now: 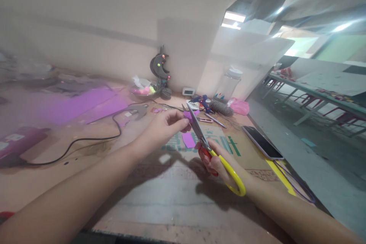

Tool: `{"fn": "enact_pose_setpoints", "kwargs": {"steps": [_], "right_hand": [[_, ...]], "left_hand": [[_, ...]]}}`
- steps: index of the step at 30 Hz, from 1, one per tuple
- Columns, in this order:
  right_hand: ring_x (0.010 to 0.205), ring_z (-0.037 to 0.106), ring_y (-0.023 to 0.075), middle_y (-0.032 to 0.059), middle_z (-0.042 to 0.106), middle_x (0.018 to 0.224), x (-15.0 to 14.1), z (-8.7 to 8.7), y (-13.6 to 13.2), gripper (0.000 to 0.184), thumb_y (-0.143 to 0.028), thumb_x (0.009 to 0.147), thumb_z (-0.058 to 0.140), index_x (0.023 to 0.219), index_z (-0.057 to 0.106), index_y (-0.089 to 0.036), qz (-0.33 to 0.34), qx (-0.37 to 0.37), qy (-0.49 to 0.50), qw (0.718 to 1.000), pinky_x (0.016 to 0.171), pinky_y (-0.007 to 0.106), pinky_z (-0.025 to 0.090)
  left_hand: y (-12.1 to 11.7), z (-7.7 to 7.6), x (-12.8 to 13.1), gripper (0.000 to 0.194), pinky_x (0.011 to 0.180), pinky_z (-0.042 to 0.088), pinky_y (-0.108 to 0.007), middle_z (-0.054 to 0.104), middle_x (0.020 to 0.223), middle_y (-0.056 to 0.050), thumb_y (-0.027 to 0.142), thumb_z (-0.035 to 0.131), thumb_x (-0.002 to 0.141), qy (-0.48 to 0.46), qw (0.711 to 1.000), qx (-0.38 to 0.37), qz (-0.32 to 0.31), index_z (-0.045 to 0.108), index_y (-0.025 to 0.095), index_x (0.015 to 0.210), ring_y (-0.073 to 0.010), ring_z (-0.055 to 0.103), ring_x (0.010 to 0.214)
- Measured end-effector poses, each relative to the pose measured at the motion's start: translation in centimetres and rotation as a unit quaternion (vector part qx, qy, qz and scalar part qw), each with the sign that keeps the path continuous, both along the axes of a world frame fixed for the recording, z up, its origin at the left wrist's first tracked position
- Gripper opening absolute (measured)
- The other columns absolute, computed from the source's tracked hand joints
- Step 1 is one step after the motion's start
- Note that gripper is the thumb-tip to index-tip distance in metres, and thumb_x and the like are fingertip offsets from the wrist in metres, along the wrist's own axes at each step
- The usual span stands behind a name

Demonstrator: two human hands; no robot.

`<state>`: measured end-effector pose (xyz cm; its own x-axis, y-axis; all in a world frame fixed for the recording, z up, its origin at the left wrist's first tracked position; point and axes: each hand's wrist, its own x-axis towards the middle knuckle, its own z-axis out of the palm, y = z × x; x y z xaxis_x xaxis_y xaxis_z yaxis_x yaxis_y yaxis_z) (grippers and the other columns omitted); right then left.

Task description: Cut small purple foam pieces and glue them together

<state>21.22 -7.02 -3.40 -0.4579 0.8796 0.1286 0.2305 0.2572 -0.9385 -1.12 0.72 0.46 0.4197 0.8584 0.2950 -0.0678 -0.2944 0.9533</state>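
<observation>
My left hand [173,122] pinches a small purple piece [190,116], which looks like foam sheet or paper, above the middle of the table. My right hand [213,158] is closed round the scissors [199,131], with one yellow handle loop and one red. The blades are parted, pointing away from me, and the purple piece lies at them near their tips. Whether they are cutting into it I cannot tell. Below the blades a small purple rectangle [188,140] lies on the cardboard [228,143] with green print.
Purple sheets [85,103] lie at the left near a black cable [94,138]. Behind my hands are a glue gun [203,103], grey yarn [221,108], a pen [215,120], a clear jar [228,84] and a crescent-shaped pin holder [160,65]. A phone [262,142] rests near the right edge.
</observation>
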Motion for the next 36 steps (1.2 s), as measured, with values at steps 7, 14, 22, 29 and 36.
{"fn": "enact_pose_setpoints", "kwargs": {"steps": [7,14,22,29,36], "right_hand": [[0.055,0.025,0.0078,-0.0043,0.037,0.077,-0.1,0.0,-0.2,0.062,-0.078,0.085,0.051,0.11,0.047,-0.021,0.003,-0.032,0.04,0.999,0.046,0.022,0.026],[0.054,0.026,0.0076,-0.0046,0.038,0.076,-0.3,1.1,-0.3,0.06,-0.077,0.085,0.052,0.106,0.047,-0.021,0.0,-0.034,0.022,0.999,0.045,0.022,0.025],[0.055,0.026,0.0082,-0.0042,0.039,0.075,-0.2,0.5,-0.1,0.061,-0.077,0.085,0.051,0.108,0.048,-0.021,-0.012,-0.018,0.028,0.999,0.046,0.021,0.027],[0.055,0.025,0.0091,-0.0037,0.039,0.075,-0.2,0.2,-0.1,0.065,-0.079,0.084,0.051,0.112,0.048,-0.021,-0.022,-0.023,0.028,0.999,0.046,0.023,0.026],[0.055,0.027,0.009,-0.0039,0.039,0.075,-0.2,0.8,-0.3,0.063,-0.079,0.085,0.048,0.107,0.047,-0.021,-0.012,-0.018,0.004,1.0,0.046,0.023,0.026]], "left_hand": [[0.2,0.1,-0.2,0.023,0.079,0.05,-0.03,0.07,0.079,0.0,0.038,0.067,0.088,0.011,1.0,0.004,-0.002,0.062,0.018,0.079,-0.0154,0.067,0.08],[0.2,0.8,-0.5,0.023,0.078,0.052,-0.029,0.072,0.079,-0.003,0.037,0.066,0.088,0.027,1.0,0.01,0.001,0.064,0.017,0.077,-0.0155,0.067,0.078],[0.3,0.6,-0.7,0.049,0.079,0.057,-0.036,0.073,0.079,-0.007,0.061,0.055,0.091,-0.05,0.998,-0.03,-0.018,0.069,0.015,0.085,-0.0202,0.07,0.077],[0.1,0.8,-0.5,0.027,0.076,0.054,-0.031,0.072,0.077,-0.003,0.043,0.064,0.088,0.04,0.999,0.017,0.032,0.068,0.017,0.083,-0.0186,0.069,0.078],[0.1,0.6,-0.5,0.023,0.076,0.051,-0.03,0.072,0.077,-0.002,0.036,0.061,0.089,0.059,0.996,0.047,0.052,0.064,0.018,0.076,-0.0174,0.068,0.079]]}}
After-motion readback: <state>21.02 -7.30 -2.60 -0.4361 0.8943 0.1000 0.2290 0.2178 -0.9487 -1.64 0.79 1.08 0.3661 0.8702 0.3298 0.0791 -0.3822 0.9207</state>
